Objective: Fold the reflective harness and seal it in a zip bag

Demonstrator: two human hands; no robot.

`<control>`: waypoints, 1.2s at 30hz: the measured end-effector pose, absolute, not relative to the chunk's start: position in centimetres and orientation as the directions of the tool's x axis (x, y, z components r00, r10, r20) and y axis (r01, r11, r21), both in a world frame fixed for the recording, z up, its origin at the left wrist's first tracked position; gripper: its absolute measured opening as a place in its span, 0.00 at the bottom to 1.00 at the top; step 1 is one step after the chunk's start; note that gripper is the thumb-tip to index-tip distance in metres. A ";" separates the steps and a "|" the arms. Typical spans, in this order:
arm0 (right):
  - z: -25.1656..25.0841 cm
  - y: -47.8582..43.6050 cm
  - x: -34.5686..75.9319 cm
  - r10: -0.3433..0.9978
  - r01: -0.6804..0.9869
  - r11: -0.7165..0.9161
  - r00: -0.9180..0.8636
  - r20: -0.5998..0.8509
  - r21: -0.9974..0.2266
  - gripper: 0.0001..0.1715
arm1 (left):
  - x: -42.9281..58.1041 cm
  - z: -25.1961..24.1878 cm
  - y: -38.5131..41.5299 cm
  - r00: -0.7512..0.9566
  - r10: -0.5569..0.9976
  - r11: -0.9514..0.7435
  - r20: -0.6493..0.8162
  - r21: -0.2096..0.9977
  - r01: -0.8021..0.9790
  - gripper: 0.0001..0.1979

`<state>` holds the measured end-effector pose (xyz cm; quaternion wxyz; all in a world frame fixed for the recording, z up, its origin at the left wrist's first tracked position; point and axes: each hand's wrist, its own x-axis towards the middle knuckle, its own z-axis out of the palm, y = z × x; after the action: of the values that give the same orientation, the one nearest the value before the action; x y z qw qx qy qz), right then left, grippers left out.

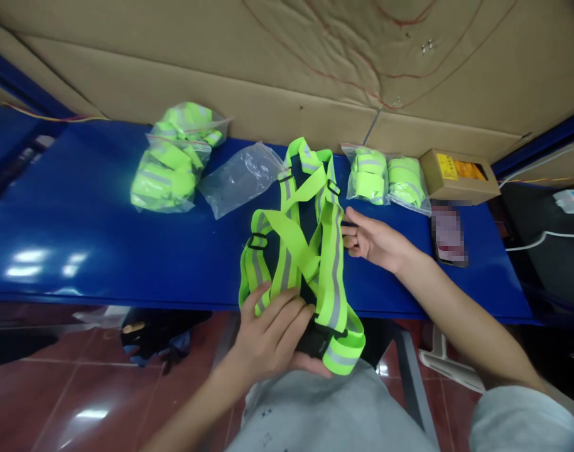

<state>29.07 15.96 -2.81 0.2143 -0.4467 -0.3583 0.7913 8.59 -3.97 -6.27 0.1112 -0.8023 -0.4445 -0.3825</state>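
Note:
A neon-yellow reflective vest (336, 270) made of grey-striped straps lies spread in front of me, its lower end hanging over the table's front edge. My left hand (275, 329) grips that lower end, fingers on top and thumb underneath, next to a black buckle or patch partly hidden by the fingers. Black sliders sit on several straps. Beside the vest's right strap is my right hand (374, 242), thumb apart and some fingers curled, with nothing visible in it; its fingertips reach the strap's edge, and I cannot tell whether they touch it.
Left of the vest lie an opened clear plastic bag (242, 179) and bagged neon straps (164, 179). More bagged rolls (369, 176) stand at the back right, near a cardboard box (459, 176) and a phone (448, 232). A cardboard wall (221, 81) backs the blue table (93, 245).

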 end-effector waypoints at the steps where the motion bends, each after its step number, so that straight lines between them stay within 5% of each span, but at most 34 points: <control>1: -2.7 16.0 28.6 0.644 -0.046 -0.682 -0.511 -0.569 -0.730 0.17 | 8.6 -6.2 -4.0 0.301 0.627 -0.574 0.719 0.165 0.802 0.29; 4: -2.5 16.3 27.5 0.643 -0.068 -0.701 -0.491 -0.588 -0.710 0.11 | 8.6 -6.3 -4.0 0.281 0.629 -0.560 0.725 0.172 0.810 0.32; 7: -2.4 17.0 26.6 0.730 -0.038 -0.583 -0.463 -0.503 -0.811 0.11 | 8.6 -6.3 -4.1 0.295 0.648 -0.554 0.702 0.168 0.816 0.36; 10: -3.0 18.3 25.6 0.855 0.147 -0.348 -0.355 -0.378 -0.926 0.08 | 8.8 -6.2 -4.3 0.353 0.695 -0.551 0.626 0.148 0.822 0.38; 16: -3.8 21.5 23.9 0.937 0.433 -0.095 -0.265 -0.228 -0.896 0.14 | 9.3 -6.1 -4.2 0.397 0.779 -0.505 0.486 0.110 0.856 0.38; 19: -3.0 22.6 23.6 0.946 0.666 0.181 -0.320 -0.058 -0.723 0.27 | 9.4 -6.1 -4.1 0.393 0.792 -0.492 0.467 0.108 0.864 0.38; 22: -1.5 22.4 23.4 0.913 0.858 0.396 -0.405 0.042 -0.328 0.36 | 9.5 -6.1 -4.1 0.395 0.797 -0.489 0.458 0.104 0.866 0.38; 26: 0.7 19.7 22.9 0.889 0.892 0.452 -0.448 0.091 -0.021 0.22 | 9.7 -6.0 -4.1 0.394 0.805 -0.486 0.443 0.113 0.867 0.38; 28: 1.5 17.8 22.4 0.802 0.797 0.597 -0.596 0.035 -0.092 0.17 | 9.7 -5.9 -4.0 0.394 0.807 -0.485 0.440 0.114 0.867 0.38; 30: 1.8 16.2 21.9 0.684 0.669 0.683 -0.727 -0.064 -0.294 0.19 | 9.8 -5.9 -3.9 0.393 0.809 -0.483 0.438 0.111 0.869 0.38; 33: 1.3 15.3 20.9 0.580 0.595 0.618 -0.786 -0.213 -0.513 0.25 | 9.9 -6.0 -4.0 0.393 0.810 -0.478 0.435 0.102 0.873 0.39; 36: 0.8 16.3 20.1 0.599 0.609 0.467 -0.751 -0.277 -0.641 0.10 | 10.1 -6.0 -4.1 0.390 0.810 -0.479 0.437 0.109 0.871 0.38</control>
<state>20.10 16.28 0.76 -0.0064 -0.3526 -0.8565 0.3768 10.07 -4.11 -5.99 0.0687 -0.8309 -0.5059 -0.2211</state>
